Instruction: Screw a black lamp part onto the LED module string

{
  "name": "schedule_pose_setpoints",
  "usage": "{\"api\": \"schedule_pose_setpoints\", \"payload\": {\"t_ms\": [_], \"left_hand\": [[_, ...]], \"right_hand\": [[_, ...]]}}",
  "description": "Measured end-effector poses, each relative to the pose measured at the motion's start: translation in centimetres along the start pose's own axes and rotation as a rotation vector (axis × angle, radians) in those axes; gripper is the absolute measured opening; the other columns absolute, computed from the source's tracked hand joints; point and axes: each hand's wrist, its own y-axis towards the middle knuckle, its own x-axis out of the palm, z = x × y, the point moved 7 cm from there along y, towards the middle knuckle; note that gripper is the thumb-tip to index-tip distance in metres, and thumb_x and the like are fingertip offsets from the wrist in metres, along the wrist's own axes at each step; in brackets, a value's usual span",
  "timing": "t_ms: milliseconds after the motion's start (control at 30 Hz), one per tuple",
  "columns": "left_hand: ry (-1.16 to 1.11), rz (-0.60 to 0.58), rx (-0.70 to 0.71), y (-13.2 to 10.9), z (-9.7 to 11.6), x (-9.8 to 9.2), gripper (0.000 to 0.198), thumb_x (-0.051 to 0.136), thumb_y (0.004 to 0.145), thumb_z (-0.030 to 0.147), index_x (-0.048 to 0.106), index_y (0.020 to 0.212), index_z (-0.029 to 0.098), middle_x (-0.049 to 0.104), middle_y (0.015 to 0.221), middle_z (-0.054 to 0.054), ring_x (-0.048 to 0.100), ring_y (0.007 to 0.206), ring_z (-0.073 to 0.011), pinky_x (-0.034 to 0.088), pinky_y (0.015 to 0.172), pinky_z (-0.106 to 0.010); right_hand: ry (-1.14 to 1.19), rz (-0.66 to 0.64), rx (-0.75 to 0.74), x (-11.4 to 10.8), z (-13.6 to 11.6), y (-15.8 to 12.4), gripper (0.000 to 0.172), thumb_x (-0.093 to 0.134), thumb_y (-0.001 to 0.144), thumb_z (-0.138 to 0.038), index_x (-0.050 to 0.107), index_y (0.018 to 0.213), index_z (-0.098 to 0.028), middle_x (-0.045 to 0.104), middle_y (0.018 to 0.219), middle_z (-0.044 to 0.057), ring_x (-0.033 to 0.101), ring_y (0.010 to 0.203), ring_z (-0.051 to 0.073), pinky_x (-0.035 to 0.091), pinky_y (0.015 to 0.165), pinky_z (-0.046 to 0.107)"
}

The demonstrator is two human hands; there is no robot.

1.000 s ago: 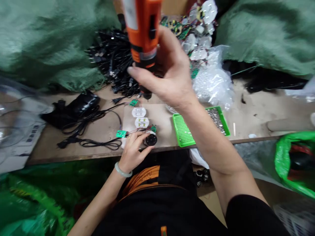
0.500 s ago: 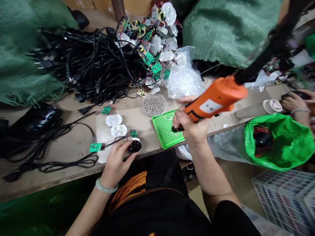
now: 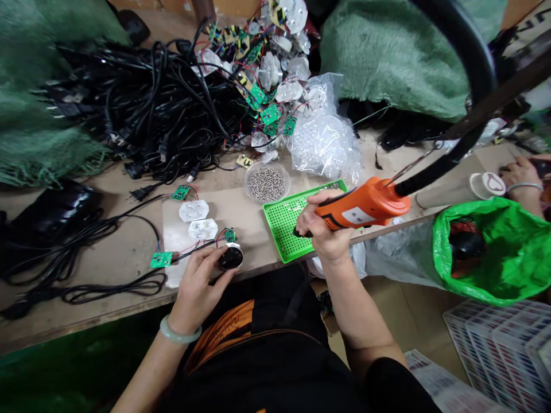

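Note:
Between the thumb and fingers of my left hand (image 3: 205,276) is a small round black part (image 3: 231,258) with a white piece behind it, at the bench's front edge. Wires run from it to a small green circuit board (image 3: 230,235). My right hand (image 3: 327,232) is wrapped round an orange electric screwdriver (image 3: 365,203), held sideways with its dark tip toward the left. That tip is over a green perforated tray (image 3: 282,248) with small bits in it. Just behind the tray stands a clear round dish of small metal screws (image 3: 267,182). Two white LED lens plates (image 3: 202,230) lie beside my left hand.
Black power cords (image 3: 142,109) are heaped at the back left, near loose circuit boards and lens parts (image 3: 271,74). A clear plastic bag (image 3: 322,143) lies behind the tray. At the right are a green sack (image 3: 512,287) and another person's hand (image 3: 523,175).
My right hand and the screwdriver have moved a little left and down, and the screwdriver has tilted flatter. My left hand still holds the black part. The view has shifted slightly.

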Motion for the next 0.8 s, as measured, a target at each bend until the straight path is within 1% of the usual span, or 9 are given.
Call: {"api": "schedule_pose_setpoints", "payload": {"t_ms": [100, 233, 400, 567, 700, 800], "left_hand": [[0.004, -0.006, 0.004, 0.1, 0.1, 0.0, 0.055, 0.077, 0.09, 0.021, 0.056, 0.141, 0.022, 0.064, 0.118, -0.01, 0.067, 0.107, -0.0241, 0.061, 0.094, -0.039], [0.003, -0.008, 0.014, 0.2, 0.2, 0.0, 0.054, 0.077, 0.091, 0.021, 0.057, 0.14, 0.022, 0.064, 0.119, -0.01, 0.067, 0.109, -0.0242, 0.061, 0.095, -0.039], [0.001, -0.006, -0.001, 0.2, 0.0, 0.1, 0.053, 0.077, 0.091, 0.022, 0.057, 0.14, 0.022, 0.064, 0.118, -0.01, 0.067, 0.107, -0.0234, 0.061, 0.095, -0.038], [-0.033, 0.002, -0.02, 0.1, -0.1, 0.1, 0.053, 0.077, 0.09, 0.021, 0.057, 0.139, 0.022, 0.063, 0.12, -0.009, 0.066, 0.11, -0.0237, 0.06, 0.098, -0.039], [-0.07, 0.0, -0.041, 0.2, -0.2, 0.1, 0.051, 0.076, 0.091, 0.021, 0.057, 0.138, 0.023, 0.063, 0.117, -0.009, 0.065, 0.111, -0.0244, 0.06, 0.097, -0.04], [-0.106, 0.005, -0.061, 0.2, -0.4, 0.2, 0.05, 0.076, 0.091, 0.02, 0.057, 0.137, 0.024, 0.063, 0.119, -0.009, 0.065, 0.112, -0.0243, 0.059, 0.098, -0.04]], "right_hand": [[0.02, 0.004, -0.027, -0.1, 0.5, -0.1, 0.03, 0.077, 0.089, -0.044, 0.057, 0.102, -0.027, 0.05, 0.063, -0.01, 0.05, 0.044, 0.01, 0.045, 0.042, 0.027], [0.015, 0.025, -0.011, -0.2, 1.2, -0.1, 0.03, 0.077, 0.088, -0.044, 0.059, 0.102, -0.026, 0.05, 0.061, -0.009, 0.05, 0.042, 0.01, 0.046, 0.042, 0.027], [0.031, 0.022, -0.021, -0.2, 1.1, -0.1, 0.027, 0.078, 0.086, -0.041, 0.061, 0.1, -0.025, 0.05, 0.061, -0.009, 0.049, 0.042, 0.01, 0.045, 0.041, 0.026], [0.028, 0.015, -0.047, -0.5, 1.2, -0.6, 0.02, 0.079, 0.087, -0.033, 0.064, 0.095, -0.024, 0.051, 0.064, -0.008, 0.052, 0.047, 0.01, 0.047, 0.045, 0.026], [-0.013, 0.033, -0.05, -0.8, 1.5, -0.8, 0.022, 0.079, 0.087, -0.033, 0.063, 0.099, -0.025, 0.053, 0.064, -0.008, 0.054, 0.048, 0.011, 0.049, 0.047, 0.027], [-0.02, 0.037, -0.068, -0.6, 1.1, -0.5, 0.025, 0.078, 0.087, -0.033, 0.061, 0.104, -0.025, 0.054, 0.062, -0.009, 0.054, 0.045, 0.011, 0.048, 0.045, 0.027]]}}
